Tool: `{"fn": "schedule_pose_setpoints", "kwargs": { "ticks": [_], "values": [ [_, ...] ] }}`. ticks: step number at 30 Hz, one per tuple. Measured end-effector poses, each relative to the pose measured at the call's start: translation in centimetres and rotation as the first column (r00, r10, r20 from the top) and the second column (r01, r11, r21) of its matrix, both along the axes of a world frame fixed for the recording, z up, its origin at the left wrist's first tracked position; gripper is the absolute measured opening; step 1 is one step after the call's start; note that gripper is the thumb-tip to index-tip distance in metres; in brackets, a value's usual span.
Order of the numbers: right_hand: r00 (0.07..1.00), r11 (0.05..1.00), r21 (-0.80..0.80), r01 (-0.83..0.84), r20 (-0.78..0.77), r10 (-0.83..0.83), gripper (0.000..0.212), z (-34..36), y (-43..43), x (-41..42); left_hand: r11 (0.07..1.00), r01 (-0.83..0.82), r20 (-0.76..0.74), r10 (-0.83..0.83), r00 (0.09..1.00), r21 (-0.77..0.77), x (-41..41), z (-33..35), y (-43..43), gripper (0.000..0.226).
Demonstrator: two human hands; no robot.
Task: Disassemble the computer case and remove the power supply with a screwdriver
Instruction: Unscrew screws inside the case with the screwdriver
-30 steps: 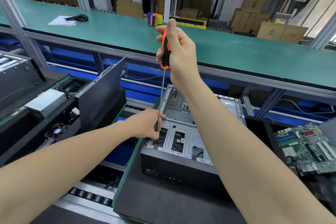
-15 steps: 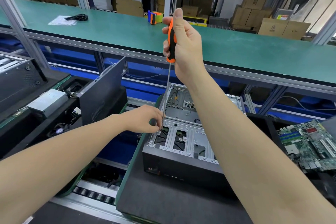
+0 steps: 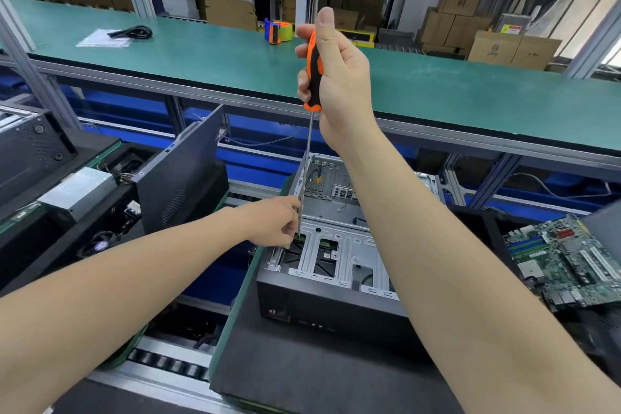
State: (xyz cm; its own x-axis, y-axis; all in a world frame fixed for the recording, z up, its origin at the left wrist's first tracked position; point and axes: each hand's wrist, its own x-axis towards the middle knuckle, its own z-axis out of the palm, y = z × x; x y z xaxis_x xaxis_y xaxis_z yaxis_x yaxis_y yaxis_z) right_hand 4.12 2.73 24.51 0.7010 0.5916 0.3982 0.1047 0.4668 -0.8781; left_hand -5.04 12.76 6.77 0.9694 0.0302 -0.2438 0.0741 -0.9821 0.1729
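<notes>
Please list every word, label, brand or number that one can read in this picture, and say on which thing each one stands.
No text here can be read with certainty.
Red and yellow sticker on a box at the back right: print blurred.
Round marks on the cardboard boxes: too faint to read.
Printing on the motherboard: too small.
Small marks on the front of the computer case: unreadable.

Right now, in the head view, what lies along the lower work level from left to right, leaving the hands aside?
From the left: silver box → dark side panel, standing upright → open computer case → green motherboard.
</notes>
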Motion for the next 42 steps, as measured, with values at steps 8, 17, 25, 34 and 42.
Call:
{"fn": "schedule_pose_setpoints", "kwargs": {
  "ticks": [8, 17, 25, 34, 42],
  "values": [
    [1.0, 1.0, 0.01, 0.004, -0.022, -0.004, 0.044, -0.1, -0.5, 0.1, 0.992, -0.055, 0.067, 0.063, 0.996, -0.116, 3.9, -1.2, 1.3, 0.018],
    [1.0, 1.0, 0.017, -0.011, -0.029, 0.011, 0.045, -0.8, 0.1, -0.2, 0.988, 0.04, -0.063, -0.031, 0.998, 0.148, 7.0, -4.0, 1.9, 0.058],
    [1.0, 1.0, 0.001, 0.004, -0.022, -0.004, 0.048, -0.8, 0.5, -0.1, 0.988, -0.015, 0.094, 0.0, 0.996, 0.155, 7.6, -6.4, 2.2, 0.059],
    [1.0, 1.0, 0.008, -0.018, -0.014, 0.018, 0.045, -0.1, 0.9, 0.1, 0.983, 0.179, -0.129, -0.174, 0.976, 0.032, 9.6, -3.1, 1.1, 0.079],
    [0.999, 1.0, -0.008, -0.024, -0.039, 0.024, 0.047, -0.4, 0.8, 1.1, 0.973, 0.223, -0.42, -0.224, 0.879, -0.052, 12.6, -3.0, -0.7, 0.09]
  ]
}}
